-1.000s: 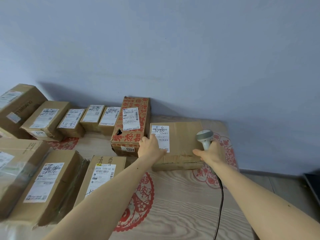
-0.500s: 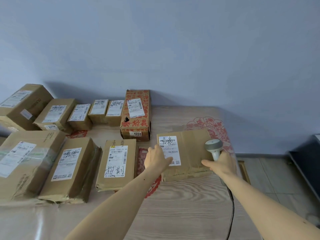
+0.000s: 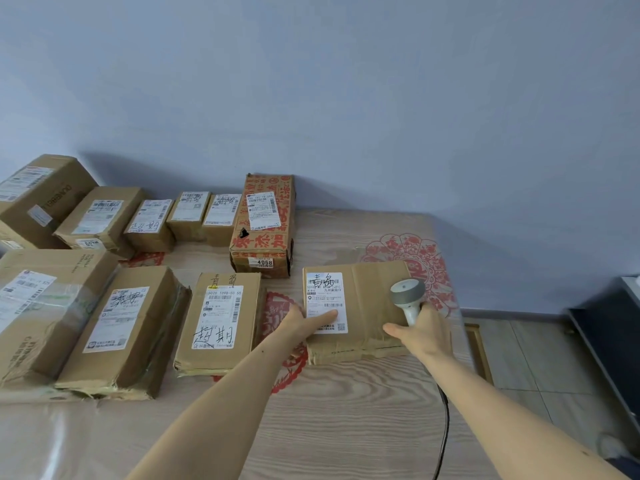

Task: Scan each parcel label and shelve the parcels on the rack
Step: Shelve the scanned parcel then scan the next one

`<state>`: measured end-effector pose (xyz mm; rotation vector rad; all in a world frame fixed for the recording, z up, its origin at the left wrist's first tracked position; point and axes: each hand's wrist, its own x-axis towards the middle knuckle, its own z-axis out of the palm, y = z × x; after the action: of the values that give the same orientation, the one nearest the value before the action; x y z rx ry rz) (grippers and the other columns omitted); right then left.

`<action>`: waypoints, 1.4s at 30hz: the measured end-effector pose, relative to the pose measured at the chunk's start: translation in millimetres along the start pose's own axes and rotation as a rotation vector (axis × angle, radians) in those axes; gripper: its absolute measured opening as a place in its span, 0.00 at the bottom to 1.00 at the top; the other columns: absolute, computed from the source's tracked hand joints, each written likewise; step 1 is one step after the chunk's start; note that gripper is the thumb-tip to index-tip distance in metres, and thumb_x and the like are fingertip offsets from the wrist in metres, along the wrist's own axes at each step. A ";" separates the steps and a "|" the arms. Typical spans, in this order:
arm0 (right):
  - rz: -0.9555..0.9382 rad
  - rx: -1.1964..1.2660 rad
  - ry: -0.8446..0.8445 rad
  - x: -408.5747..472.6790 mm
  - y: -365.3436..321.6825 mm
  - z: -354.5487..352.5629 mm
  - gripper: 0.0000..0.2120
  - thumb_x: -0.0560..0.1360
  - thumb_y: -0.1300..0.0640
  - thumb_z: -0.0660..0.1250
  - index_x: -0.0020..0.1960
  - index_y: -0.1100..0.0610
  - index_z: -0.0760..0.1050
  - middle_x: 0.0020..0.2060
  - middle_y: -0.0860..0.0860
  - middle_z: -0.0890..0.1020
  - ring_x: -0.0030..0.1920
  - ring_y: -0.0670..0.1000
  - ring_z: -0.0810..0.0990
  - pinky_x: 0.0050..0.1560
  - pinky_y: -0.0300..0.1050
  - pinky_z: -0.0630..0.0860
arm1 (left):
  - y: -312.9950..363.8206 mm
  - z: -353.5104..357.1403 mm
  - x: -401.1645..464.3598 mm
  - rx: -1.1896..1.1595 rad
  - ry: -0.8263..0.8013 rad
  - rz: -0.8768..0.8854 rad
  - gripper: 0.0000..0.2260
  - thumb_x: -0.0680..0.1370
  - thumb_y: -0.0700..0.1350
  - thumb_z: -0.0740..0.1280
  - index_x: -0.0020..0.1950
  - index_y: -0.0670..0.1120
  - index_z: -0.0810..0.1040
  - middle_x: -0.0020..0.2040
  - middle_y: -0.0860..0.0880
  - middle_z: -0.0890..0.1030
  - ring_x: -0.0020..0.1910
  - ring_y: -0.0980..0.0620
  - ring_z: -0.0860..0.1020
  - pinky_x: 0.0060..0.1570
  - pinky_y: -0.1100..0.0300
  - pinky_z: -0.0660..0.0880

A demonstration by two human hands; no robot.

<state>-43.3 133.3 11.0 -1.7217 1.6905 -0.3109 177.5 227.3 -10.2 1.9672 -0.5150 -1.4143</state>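
A flat brown parcel [image 3: 372, 303] lies on the wood-grain table [image 3: 346, 427], its white label [image 3: 325, 299] facing up. My left hand [image 3: 301, 323] grips the parcel's left edge, with the thumb lying across the lower part of the label. My right hand [image 3: 424, 336] holds the handle of a grey and white barcode scanner [image 3: 408, 295] at the parcel's right side; its thumb reaches onto the parcel's top. The scanner's head stands above the parcel, right of the label. Its black cable [image 3: 445, 427] trails back under my right forearm.
A red-printed carton [image 3: 265, 233] stands just behind the parcel. A labelled parcel with handwriting [image 3: 221, 327] lies to its left, with several more brown boxes [image 3: 100, 216] along the wall and left side. The table's right edge [image 3: 465, 341] drops to tiled floor; a dark cabinet [image 3: 609, 337] stands at right.
The flat parcel has come toward me, away from the wall and the red carton, with both hands staying on it. The view has pulled back, showing more boxes at left.
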 end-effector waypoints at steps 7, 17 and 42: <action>0.002 -0.002 -0.032 3.1 -1.4 -1.0 0.29 0.64 0.53 0.84 0.56 0.61 0.72 0.46 0.54 0.78 0.45 0.54 0.77 0.41 0.44 0.70 | -8.0 -1.6 8.0 -0.145 -0.161 -0.133 0.48 0.58 0.65 0.80 0.74 0.57 0.65 0.67 0.47 0.77 0.62 0.39 0.78 0.54 0.30 0.79; 0.012 0.003 -0.066 9.2 7.7 -6.7 0.28 0.63 0.49 0.84 0.53 0.56 0.72 0.45 0.53 0.82 0.45 0.55 0.83 0.42 0.47 0.76 | -11.2 11.1 -3.0 -0.387 -0.096 -0.100 0.33 0.75 0.52 0.75 0.76 0.52 0.63 0.60 0.46 0.82 0.54 0.45 0.81 0.45 0.49 0.80; -0.135 0.128 -0.020 -22.2 -41.7 -24.0 0.23 0.62 0.47 0.81 0.50 0.52 0.75 0.46 0.55 0.82 0.41 0.54 0.85 0.46 0.50 0.82 | -4.2 7.7 -26.7 -0.588 -0.135 0.142 0.29 0.69 0.55 0.75 0.67 0.66 0.69 0.59 0.52 0.85 0.58 0.44 0.83 0.42 0.43 0.82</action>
<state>-28.1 143.2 60.8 -1.7406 1.5094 -0.4525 160.9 245.5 3.5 1.3500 -0.2484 -1.4137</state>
